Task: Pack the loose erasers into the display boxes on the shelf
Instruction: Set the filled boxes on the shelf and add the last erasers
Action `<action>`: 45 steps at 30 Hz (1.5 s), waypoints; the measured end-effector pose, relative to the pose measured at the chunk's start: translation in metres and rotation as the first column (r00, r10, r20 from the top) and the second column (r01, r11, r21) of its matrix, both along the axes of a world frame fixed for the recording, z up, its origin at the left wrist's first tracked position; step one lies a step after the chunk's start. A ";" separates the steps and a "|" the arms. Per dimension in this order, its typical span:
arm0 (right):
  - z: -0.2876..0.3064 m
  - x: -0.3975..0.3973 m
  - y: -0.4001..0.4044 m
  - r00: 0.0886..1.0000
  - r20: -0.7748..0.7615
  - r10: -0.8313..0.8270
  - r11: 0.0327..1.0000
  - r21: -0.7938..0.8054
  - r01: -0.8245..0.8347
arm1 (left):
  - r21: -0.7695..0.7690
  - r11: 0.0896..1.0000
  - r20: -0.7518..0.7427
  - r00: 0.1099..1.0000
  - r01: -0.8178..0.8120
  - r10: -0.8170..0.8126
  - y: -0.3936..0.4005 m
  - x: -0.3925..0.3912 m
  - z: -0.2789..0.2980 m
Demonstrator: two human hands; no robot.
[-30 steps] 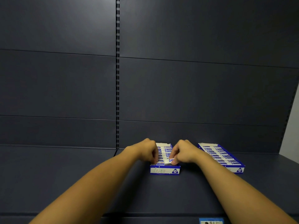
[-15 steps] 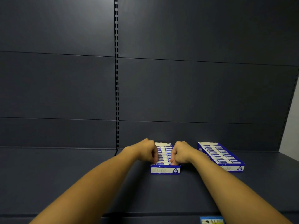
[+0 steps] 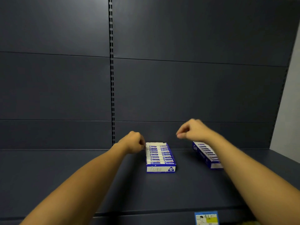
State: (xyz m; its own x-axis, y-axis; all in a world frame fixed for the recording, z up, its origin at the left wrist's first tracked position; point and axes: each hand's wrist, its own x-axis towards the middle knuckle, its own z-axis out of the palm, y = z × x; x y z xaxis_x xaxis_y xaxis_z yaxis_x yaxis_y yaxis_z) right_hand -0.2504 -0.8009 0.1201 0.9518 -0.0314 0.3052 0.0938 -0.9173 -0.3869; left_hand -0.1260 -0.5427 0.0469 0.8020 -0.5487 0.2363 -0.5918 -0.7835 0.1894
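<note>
At the near edge, a price label [image 3: 206, 217] is seen on the lip of the dark shelf [image 3: 65, 176], cut off by the bottom of the frame and too blurred to read. Farther in, near the middle of the shelf, the centre display box [image 3: 160, 157] is shown with two rows of erasers [image 3: 159, 154] lying flat inside it; no gap can be made out in either row. To its right, well apart, a second display box [image 3: 205, 155] is set at an angle, its near right part hidden behind the right forearm, so its fill cannot be judged. The left hand [image 3: 134, 142] is held just beside the far left corner of the centre box, fingers curled; whether it touches the wall, or encloses anything, cannot be told. The right hand [image 3: 190, 129] is raised above the shelf between the two boxes, thumb and fingertips drawn together with nothing visible between them. No loose eraser is seen on the shelf. The step in hand is judged to be the settling of the centre box: it would be done well if the rows were pressed level and the box steadied by its wall. Beyond, the slotted upright [image 3: 111, 70] and back panels [image 3: 194, 86] are shown bare.
</note>
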 end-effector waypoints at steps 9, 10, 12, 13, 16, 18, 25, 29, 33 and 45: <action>0.129 -0.137 -0.029 0.746 0.666 0.029 0.995 0.053 -0.086 | 0.011 0.994 0.062 0.992 -0.106 0.105 0.012 0.004 0.004; 0.135 -0.146 -0.039 0.725 0.689 0.008 0.995 0.068 -0.077 | 0.009 0.994 0.069 0.992 -0.108 0.107 0.012 0.003 0.004; 0.137 -0.150 -0.061 0.718 0.693 -0.067 0.992 0.126 -0.029 | -0.012 0.993 0.068 0.991 -0.117 0.118 0.013 0.003 0.005; 0.133 -0.145 -0.072 0.722 0.683 -0.111 0.988 0.155 0.005 | -0.023 0.991 0.062 0.990 -0.129 0.130 0.014 0.002 0.005; 0.103 -0.119 -0.098 0.791 0.564 -0.236 0.968 0.211 0.138 | -0.032 0.988 0.048 0.988 -0.149 0.150 0.013 0.000 0.004; 0.073 -0.100 -0.111 0.846 0.443 -0.296 0.953 0.203 0.227 | -0.045 0.986 0.028 0.986 -0.163 0.164 0.009 0.000 -0.001; -0.017 -0.059 -0.153 0.895 0.129 -0.427 0.881 0.281 0.380 | -0.105 0.984 0.037 0.989 -0.141 0.146 -0.023 -0.002 -0.009; -0.044 -0.043 -0.179 0.901 0.012 -0.434 0.860 0.303 0.410 | -0.097 0.968 0.022 0.972 -0.231 0.234 -0.047 -0.006 -0.011; -0.068 -0.028 -0.201 0.913 -0.046 -0.404 0.867 0.298 0.399 | -0.082 0.906 -0.044 0.910 -0.415 0.413 -0.059 -0.007 -0.021; -0.110 0.007 -0.226 0.942 -0.183 -0.283 0.882 0.336 0.330 | -0.149 0.806 -0.146 0.819 -0.573 0.555 -0.077 -0.013 -0.045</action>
